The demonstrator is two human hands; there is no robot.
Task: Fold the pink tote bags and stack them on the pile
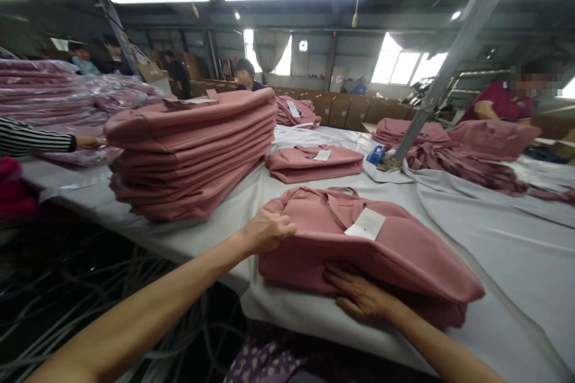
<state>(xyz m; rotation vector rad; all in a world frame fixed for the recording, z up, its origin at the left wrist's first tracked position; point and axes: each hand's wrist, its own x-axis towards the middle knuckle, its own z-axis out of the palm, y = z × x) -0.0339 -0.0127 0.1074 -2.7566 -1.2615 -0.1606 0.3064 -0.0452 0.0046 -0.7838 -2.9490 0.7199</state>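
A folded pink garment (386, 245) with a white paper tag (367, 224) lies on the grey table (516, 269) in front of me. My left hand (268, 230) grips the garment's left edge with closed fingers. My right hand (359, 293) presses palm-down against its near fold, fingers partly tucked under the upper layer. A tall stack of the same folded pink garments (193, 149) stands to the left, just beyond my left hand.
Another folded pink garment (314, 163) lies mid-table, more pink piles (453, 143) at the right by a slanted metal post (449, 60). A striped sleeve (36, 139) reaches in at left. Other people work at the back and right. Cables run under the table.
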